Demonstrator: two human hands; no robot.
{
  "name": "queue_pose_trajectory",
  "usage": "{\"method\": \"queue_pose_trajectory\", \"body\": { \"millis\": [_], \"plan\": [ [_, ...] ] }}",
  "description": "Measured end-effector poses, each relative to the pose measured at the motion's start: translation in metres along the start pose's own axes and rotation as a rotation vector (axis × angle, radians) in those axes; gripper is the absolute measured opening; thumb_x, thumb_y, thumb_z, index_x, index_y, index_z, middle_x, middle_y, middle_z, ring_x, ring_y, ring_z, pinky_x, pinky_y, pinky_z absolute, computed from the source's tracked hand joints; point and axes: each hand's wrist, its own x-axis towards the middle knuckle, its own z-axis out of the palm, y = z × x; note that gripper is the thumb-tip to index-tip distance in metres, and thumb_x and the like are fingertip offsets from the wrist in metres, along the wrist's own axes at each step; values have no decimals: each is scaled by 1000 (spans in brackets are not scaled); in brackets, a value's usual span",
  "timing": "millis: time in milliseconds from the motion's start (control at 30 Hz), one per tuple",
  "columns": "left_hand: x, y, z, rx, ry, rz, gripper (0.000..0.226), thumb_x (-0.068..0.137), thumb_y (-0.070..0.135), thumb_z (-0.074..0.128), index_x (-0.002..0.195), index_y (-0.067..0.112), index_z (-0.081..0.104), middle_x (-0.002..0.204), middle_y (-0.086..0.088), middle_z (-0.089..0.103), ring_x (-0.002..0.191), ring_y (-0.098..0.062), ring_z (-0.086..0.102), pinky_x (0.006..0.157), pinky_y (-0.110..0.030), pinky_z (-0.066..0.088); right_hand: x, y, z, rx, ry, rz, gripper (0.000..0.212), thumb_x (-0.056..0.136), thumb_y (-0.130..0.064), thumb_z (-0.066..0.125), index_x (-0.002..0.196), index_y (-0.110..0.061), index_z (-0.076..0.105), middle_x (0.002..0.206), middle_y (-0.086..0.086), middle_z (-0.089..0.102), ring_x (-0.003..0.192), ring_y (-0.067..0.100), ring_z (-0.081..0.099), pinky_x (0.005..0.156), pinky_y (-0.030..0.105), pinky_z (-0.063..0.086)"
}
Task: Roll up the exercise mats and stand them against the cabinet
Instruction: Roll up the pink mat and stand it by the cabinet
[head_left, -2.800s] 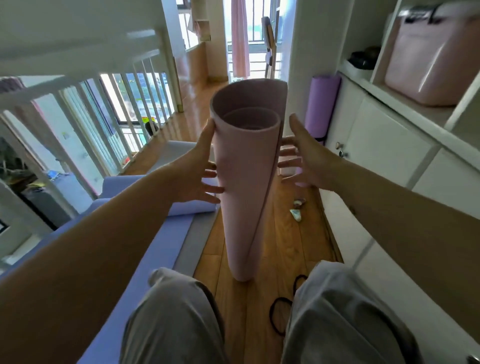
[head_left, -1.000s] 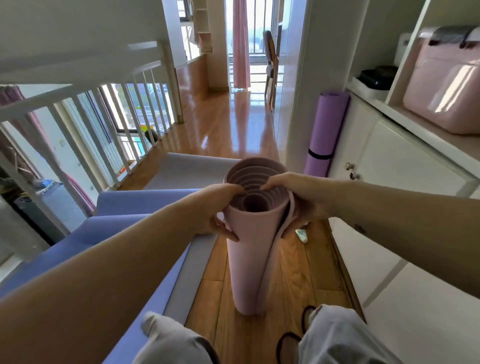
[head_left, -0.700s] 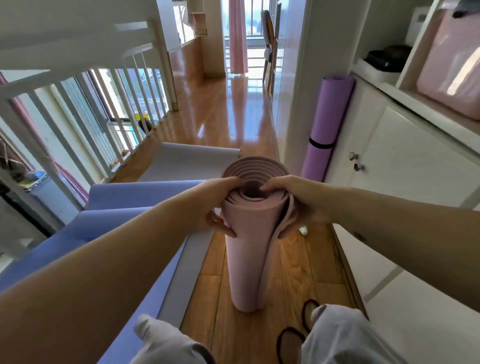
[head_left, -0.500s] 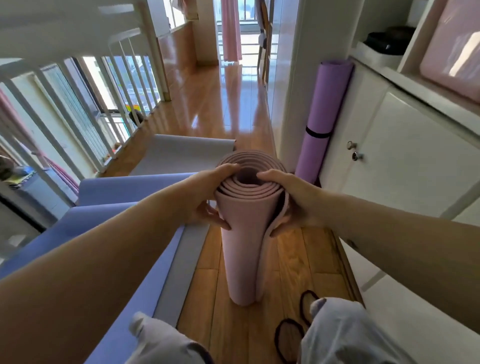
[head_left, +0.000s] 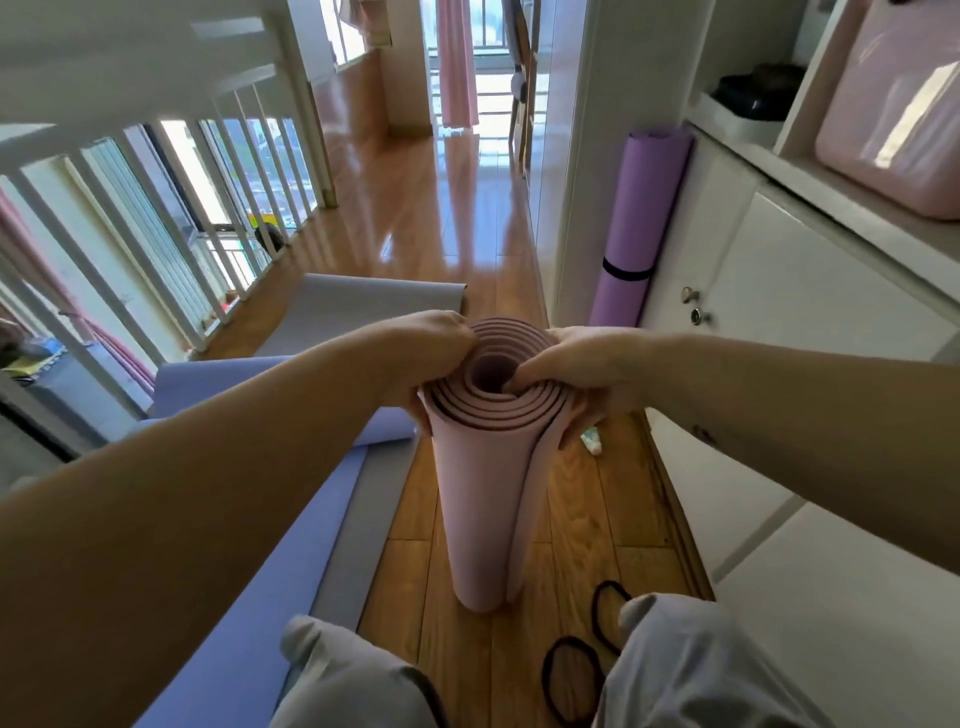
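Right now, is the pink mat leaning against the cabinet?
No: the pink mat stands on the floor, its top gripped by the left hand and right hand, apart from the cabinet.

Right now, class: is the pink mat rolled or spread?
Rolled: the pink mat shows spiral layers on top, standing on end.

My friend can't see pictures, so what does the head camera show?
The left hand and right hand grip the top of a pink rolled mat standing on the wood floor. A purple rolled mat stands against the white cabinet.
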Motion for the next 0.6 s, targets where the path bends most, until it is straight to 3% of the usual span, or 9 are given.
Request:
{"method": "queue_pose_trajectory", "body": {
  "millis": [67,133,200,367,500,600],
  "plan": [
    [8,2,14,34,114,75,26,99,28,37,101,9,55,88,-10,60,74,-21,58,64,-32,48,4,5,0,85,43,24,40,82,-17,72,114,-19,48,112,18,61,101,37,64,81,59,54],
    [18,-3,26,123,279,209,32,101,40,34,104,14,53,91,-3,56,78,-16,52,66,-28,37,10,9,-3,171,71,42,42,81,-19,73,115,-18,48,113,20,61,101,40,63,79,63,53],
    [27,-6,31,139,337,276,41,101,47,32,105,15,56,90,0,57,85,-17,53,73,-28,37,17,12,-6,216,75,52,48,79,-20,74,118,-18,47,114,20,61,100,40,63,78,64,52],
    [49,-6,13,79,291,317,34,102,38,36,99,15,61,87,-2,63,84,-17,58,79,-31,44,30,13,-8,264,43,48,61,74,-29,80,123,-24,43,118,16,59,103,39,62,77,65,52],
    [66,-14,-8,-97,187,318,22,100,33,46,93,21,64,89,-2,68,87,-17,64,85,-33,52,57,5,-4,362,-23,59,84,57,-39,87,129,-22,47,122,16,59,108,41,60,77,71,48],
    [75,-18,-22,-224,174,295,19,99,29,49,90,23,64,90,-3,69,86,-18,64,83,-30,53,73,-8,-1,371,-39,90,73,67,-37,82,129,-21,47,123,16,60,108,42,59,76,75,44]
  ]
}}
